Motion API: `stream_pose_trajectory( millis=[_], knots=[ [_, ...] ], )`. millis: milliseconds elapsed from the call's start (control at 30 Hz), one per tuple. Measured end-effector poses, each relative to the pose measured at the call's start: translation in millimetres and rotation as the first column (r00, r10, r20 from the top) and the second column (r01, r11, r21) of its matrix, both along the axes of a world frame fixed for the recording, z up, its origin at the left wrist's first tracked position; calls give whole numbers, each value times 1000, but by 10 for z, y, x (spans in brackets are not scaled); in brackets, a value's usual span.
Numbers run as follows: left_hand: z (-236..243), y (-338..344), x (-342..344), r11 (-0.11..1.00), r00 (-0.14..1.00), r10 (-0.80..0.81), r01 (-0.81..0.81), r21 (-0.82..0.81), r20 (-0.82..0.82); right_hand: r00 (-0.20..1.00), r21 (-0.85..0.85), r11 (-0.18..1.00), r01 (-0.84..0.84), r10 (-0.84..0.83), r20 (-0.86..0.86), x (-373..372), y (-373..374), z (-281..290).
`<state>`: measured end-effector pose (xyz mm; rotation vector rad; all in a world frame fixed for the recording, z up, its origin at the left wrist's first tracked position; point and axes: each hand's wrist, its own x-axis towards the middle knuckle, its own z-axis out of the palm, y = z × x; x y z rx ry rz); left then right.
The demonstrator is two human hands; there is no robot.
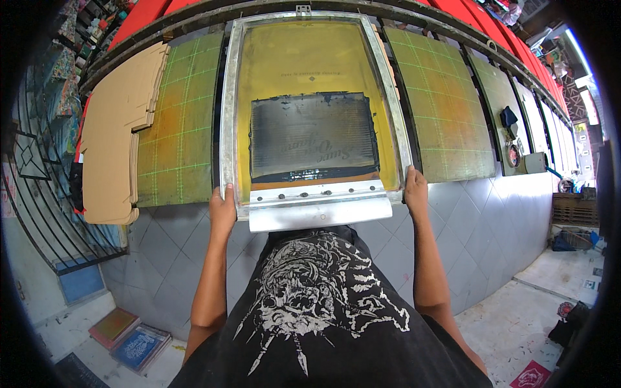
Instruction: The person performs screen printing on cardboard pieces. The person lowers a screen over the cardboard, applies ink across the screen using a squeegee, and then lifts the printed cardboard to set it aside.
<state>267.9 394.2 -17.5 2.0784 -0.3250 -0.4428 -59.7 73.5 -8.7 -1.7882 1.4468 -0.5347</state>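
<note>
In front of me lies a screen printing frame [229, 116] with a metal rim and a yellow-green mesh [304, 55]. Dark ink [310, 132] covers a block of the mesh, wet along its near edge. A wide silver squeegee [320, 216] rests across the frame's near end, and neither hand is on it. My left hand [223, 210] is closed on the frame's near left corner, thumb on top. At the near right corner, my right hand [416, 189] grips the rim the same way. What lies under the frame is hidden.
Green boards with grid lines flank the frame, one on the left [184, 119] and one on the right [446, 110]. Stacked brown cardboard [113, 142] covers the far-left board. A cup [535, 162] and dark cloth [509, 118] sit farther right. Flat framed screens [139, 346] lie on the floor.
</note>
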Motion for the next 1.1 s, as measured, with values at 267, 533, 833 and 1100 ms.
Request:
stream_pose_trajectory(
  millis=[267, 533, 833, 1100],
  knots=[
    [284, 50, -83, 997, 992, -17, 7, 75, 125, 998, -177, 983, 50, -55, -21, -83, -14, 16],
    [849, -292, -663, 998, 992, -27, 35, -59, 122, 998, -292, 955, 50, -34, 62, -977, -307, 107],
    [472, -1915, -1925, 930, 942, -318, 332, -159, 105, 940, -497, 853, 160, -285, -187, -3377, -1098, 110],
    [314, -2904, -2686, 919, 942, -307, 331, -213, 135, 933, -390, 895, 216, -307, -188, -4035, -2011, -10]
  ],
)
